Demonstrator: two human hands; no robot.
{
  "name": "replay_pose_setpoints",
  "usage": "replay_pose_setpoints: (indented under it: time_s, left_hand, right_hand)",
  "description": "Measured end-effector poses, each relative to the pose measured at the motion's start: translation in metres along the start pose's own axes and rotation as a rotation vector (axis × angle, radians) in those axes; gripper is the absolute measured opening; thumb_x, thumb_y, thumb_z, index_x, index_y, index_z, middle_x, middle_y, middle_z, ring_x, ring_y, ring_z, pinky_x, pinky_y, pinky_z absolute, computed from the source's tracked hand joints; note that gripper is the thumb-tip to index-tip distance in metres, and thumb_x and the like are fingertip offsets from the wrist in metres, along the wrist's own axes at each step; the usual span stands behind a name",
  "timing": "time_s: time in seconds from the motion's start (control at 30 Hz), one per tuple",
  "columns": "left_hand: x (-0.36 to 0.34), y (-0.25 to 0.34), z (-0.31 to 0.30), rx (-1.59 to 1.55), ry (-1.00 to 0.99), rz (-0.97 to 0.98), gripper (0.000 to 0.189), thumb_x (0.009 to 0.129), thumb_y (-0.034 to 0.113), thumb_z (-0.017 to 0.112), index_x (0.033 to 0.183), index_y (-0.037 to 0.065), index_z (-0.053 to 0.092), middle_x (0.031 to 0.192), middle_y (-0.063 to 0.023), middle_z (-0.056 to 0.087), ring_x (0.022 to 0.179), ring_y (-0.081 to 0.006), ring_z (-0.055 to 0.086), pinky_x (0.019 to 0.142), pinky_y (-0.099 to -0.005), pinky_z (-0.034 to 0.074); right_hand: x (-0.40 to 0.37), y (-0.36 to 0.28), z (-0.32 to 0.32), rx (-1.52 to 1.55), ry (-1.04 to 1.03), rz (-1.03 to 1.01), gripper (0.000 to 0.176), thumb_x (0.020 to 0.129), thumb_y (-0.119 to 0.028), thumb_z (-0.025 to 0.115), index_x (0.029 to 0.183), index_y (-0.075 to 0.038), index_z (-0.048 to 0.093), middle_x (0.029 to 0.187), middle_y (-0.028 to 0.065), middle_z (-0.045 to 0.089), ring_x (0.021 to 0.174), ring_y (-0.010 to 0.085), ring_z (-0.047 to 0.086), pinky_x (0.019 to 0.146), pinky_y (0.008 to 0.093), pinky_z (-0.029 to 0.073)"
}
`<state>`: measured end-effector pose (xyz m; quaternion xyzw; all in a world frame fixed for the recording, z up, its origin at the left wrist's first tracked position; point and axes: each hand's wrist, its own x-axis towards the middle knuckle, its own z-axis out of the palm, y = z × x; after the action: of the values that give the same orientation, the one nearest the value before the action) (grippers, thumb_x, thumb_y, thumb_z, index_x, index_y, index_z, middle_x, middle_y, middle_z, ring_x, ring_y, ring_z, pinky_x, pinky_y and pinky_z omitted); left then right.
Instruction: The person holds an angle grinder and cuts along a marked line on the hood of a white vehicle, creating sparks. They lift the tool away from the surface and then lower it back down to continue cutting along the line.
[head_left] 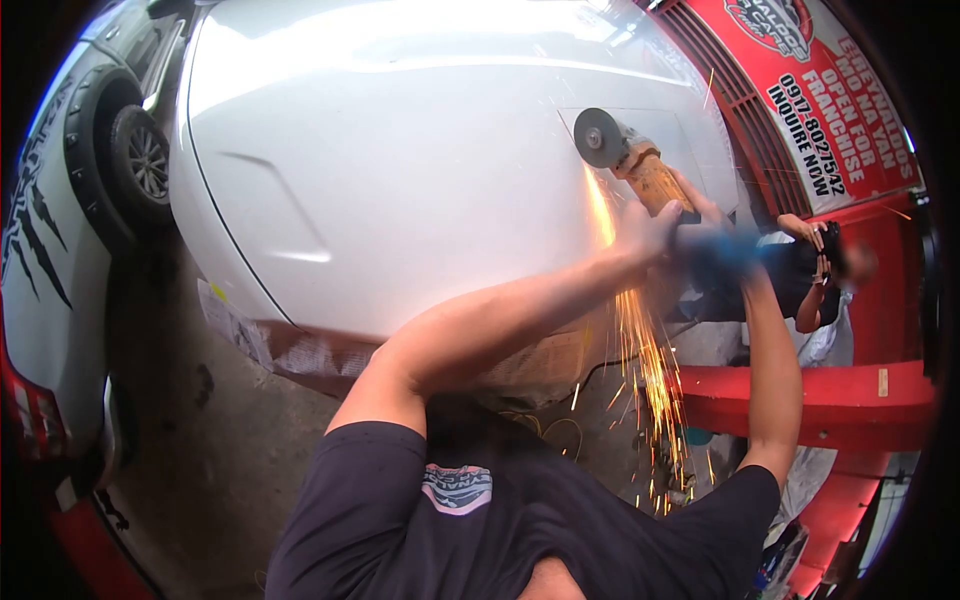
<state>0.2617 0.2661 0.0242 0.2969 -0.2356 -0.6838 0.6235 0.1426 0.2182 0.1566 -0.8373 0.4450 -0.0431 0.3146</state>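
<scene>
An orange angle grinder (655, 185) with a dark disc (597, 138) is held over a white vehicle panel (420, 190). My left hand (648, 232) is closed around the grinder's body, reaching in from the left. Behind it, my right hand (733, 250) grips the rear of the tool, smeared by motion with a blue patch over it. Bright sparks (645, 355) stream from the disc down past my left forearm. Thin straight lines are visible on the panel near the disc. Where exactly the disc meets the panel I cannot make out.
Another person (810, 270) stands at the right, hands around a dark object. A red vehicle (830, 395) with a lettered sign (830, 100) is behind. Left stands a grey vehicle (60, 280). Brown covering (320, 355) hangs below the panel; a yellow cable (565, 425) lies on the floor.
</scene>
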Motion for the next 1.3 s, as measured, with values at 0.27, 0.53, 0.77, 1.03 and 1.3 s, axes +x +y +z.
replay_pose_setpoints:
  time_s: [0.27, 0.53, 0.77, 1.03, 1.3]
  left_hand:
    - [-0.006, 0.031, -0.005, -0.057, 0.024, 0.015, 0.049, 0.115, 0.034, 0.062, 0.132, -0.012, 0.056, 0.116, -0.0244, 0.071, 0.095, -0.0339, 0.077, 0.077, -0.0507, 0.073]
    - [0.006, 0.036, -0.015, -0.041, -0.039, 0.049, 0.05, 0.116, 0.035, 0.059, 0.134, -0.012, 0.057, 0.117, -0.0246, 0.072, 0.096, -0.0333, 0.078, 0.079, -0.0502, 0.073]
    - [0.016, 0.037, -0.019, -0.024, 0.049, 0.062, 0.051, 0.116, 0.035, 0.06, 0.136, -0.012, 0.056, 0.12, -0.0238, 0.07, 0.094, -0.0331, 0.078, 0.076, -0.0503, 0.073]
    - [0.024, 0.039, -0.024, -0.042, 0.035, 0.075, 0.048, 0.115, 0.035, 0.06, 0.132, -0.01, 0.059, 0.112, -0.0214, 0.073, 0.09, -0.0314, 0.078, 0.074, -0.0506, 0.073]
    - [0.008, 0.055, -0.017, -0.058, 0.103, 0.11, 0.046, 0.116, 0.036, 0.058, 0.135, -0.007, 0.059, 0.114, -0.0217, 0.073, 0.092, -0.0314, 0.078, 0.078, -0.0524, 0.073]
  right_hand:
    - [0.022, -0.001, 0.001, 0.072, -0.018, -0.022, 0.114, 0.072, -0.028, 0.074, 0.175, -0.001, 0.033, 0.128, 0.0186, 0.069, 0.11, 0.025, 0.066, 0.1, 0.0324, 0.052]
    - [0.027, -0.025, 0.002, 0.085, -0.033, 0.001, 0.113, 0.071, -0.028, 0.073, 0.175, -0.002, 0.034, 0.132, 0.0197, 0.068, 0.116, 0.0263, 0.066, 0.103, 0.0333, 0.052]
    - [0.041, -0.024, 0.002, 0.146, -0.087, 0.005, 0.112, 0.074, -0.025, 0.074, 0.176, -0.004, 0.033, 0.128, 0.0167, 0.069, 0.106, 0.0215, 0.067, 0.093, 0.0324, 0.054]
    - [0.045, -0.033, 0.002, 0.149, -0.063, 0.039, 0.112, 0.075, -0.027, 0.075, 0.176, -0.006, 0.033, 0.124, 0.0159, 0.07, 0.097, 0.0203, 0.067, 0.086, 0.031, 0.054]
    - [0.052, -0.025, -0.001, 0.148, -0.076, 0.055, 0.111, 0.075, -0.027, 0.074, 0.176, -0.006, 0.033, 0.126, 0.0179, 0.071, 0.098, 0.0199, 0.069, 0.085, 0.0307, 0.055]
